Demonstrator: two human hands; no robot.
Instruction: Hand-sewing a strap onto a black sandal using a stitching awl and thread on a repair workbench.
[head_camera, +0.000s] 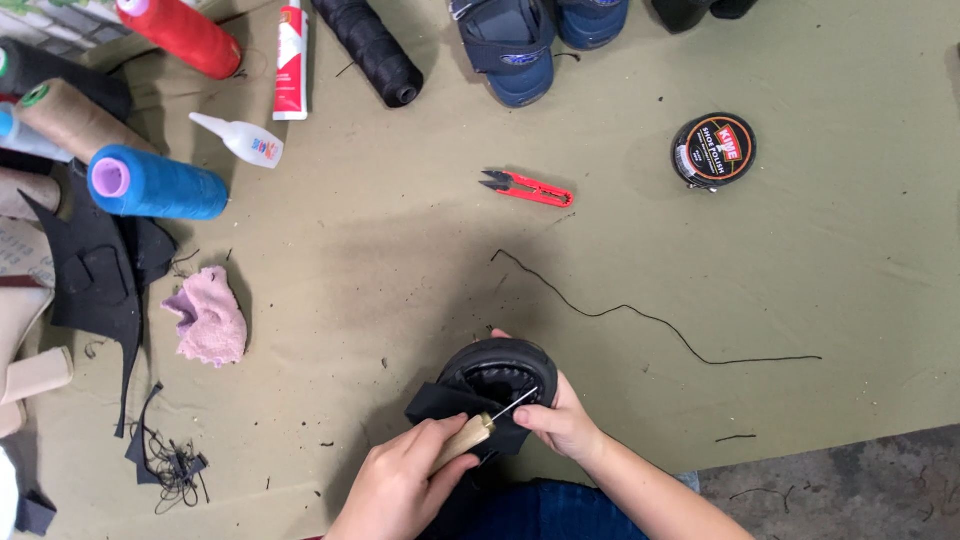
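Observation:
A black shoe (497, 364) stands toe-up on the olive mat (400, 260) close to my body. A black patch of material (440, 403) lies against its opening. My left hand (395, 485) grips the wooden handle of an awl (468, 438); its metal needle points up and to the right, at the shoe's opening. My right hand (563, 422) holds the shoe's right side, with the fingertips by the needle's tip. A long black thread (640, 316) trails loose over the mat to the right.
Red thread snips (527, 187) and a round polish tin (713, 150) lie farther out. Thread spools in blue (160, 185), red (180, 35) and black (370, 50), a glue bottle (240, 138), a pink rag (207, 315), blue sandals (510, 45) and black scraps (100, 280) crowd the left and top.

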